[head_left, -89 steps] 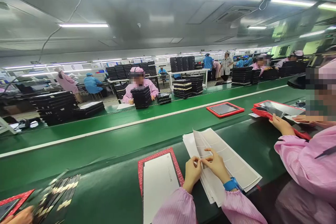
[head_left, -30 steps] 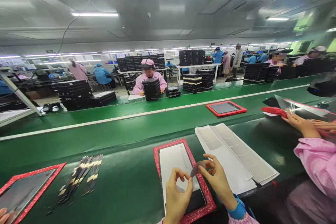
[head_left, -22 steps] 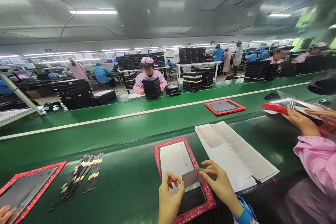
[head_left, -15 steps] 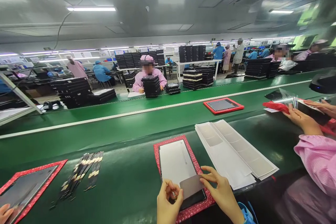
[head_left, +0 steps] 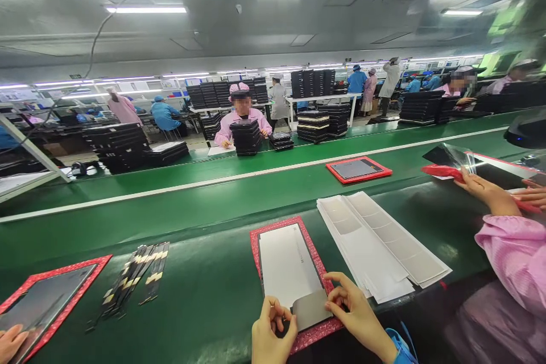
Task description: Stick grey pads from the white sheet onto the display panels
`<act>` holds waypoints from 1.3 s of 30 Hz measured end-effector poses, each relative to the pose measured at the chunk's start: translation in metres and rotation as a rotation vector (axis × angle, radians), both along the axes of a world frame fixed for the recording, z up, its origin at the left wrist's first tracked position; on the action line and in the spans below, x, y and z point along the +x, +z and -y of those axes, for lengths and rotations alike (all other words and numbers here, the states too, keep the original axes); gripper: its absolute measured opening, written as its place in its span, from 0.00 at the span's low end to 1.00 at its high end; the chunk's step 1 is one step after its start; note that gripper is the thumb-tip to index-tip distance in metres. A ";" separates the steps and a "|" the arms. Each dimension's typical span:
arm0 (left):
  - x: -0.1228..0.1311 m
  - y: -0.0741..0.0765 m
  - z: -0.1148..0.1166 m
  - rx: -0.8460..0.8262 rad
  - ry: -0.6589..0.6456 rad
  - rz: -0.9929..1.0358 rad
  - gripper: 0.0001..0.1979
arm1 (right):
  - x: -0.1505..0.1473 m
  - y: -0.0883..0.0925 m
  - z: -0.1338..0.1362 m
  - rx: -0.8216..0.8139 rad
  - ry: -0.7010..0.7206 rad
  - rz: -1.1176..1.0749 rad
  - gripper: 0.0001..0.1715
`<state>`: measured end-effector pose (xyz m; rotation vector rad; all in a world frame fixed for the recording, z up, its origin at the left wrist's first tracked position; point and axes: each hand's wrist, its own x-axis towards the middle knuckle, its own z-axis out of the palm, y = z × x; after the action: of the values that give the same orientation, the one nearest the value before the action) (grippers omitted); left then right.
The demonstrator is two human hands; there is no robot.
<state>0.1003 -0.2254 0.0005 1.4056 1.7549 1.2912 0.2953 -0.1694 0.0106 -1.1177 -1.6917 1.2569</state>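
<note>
A thin grey rectangular sticker [head_left: 310, 308] lies over the lower end of a flat panel with a white face [head_left: 290, 264]. The panel rests on a red bubble-wrap sheet [head_left: 307, 235]. My left hand [head_left: 275, 329] is closed in a pinch at the sticker's left edge. At the right edge, my right hand [head_left: 352, 310] pinches the sticker between thumb and fingers. Just to the right lie white backing sheets [head_left: 375, 264], and strips of grey stickers [head_left: 394, 233] show on them.
Thin black strips [head_left: 136, 278] lie in a pile at left. A co-worker's hand [head_left: 12, 341] touches another panel [head_left: 51, 301] on red wrap. A panel on a red pad [head_left: 359, 168] sits on the green belt [head_left: 205, 199]. Another person's hands [head_left: 490, 190] handle film at right.
The grey sticker has come down flatter over the panel's lower end, with both my hands still at its edges. At right, the co-worker's film and panel have shifted.
</note>
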 end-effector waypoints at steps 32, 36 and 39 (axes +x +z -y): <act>0.000 0.011 0.001 -0.030 -0.019 -0.092 0.12 | 0.000 -0.003 0.001 0.062 0.013 0.020 0.20; 0.000 0.011 0.001 -0.039 -0.018 -0.092 0.12 | 0.001 -0.004 0.000 0.073 0.012 0.028 0.21; -0.001 0.014 0.001 -0.049 -0.028 -0.088 0.12 | 0.001 -0.004 0.001 0.092 0.014 0.036 0.20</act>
<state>0.0991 -0.2268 0.0140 1.4736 1.8053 1.1802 0.2960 -0.1700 0.0071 -1.0811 -1.7685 1.1617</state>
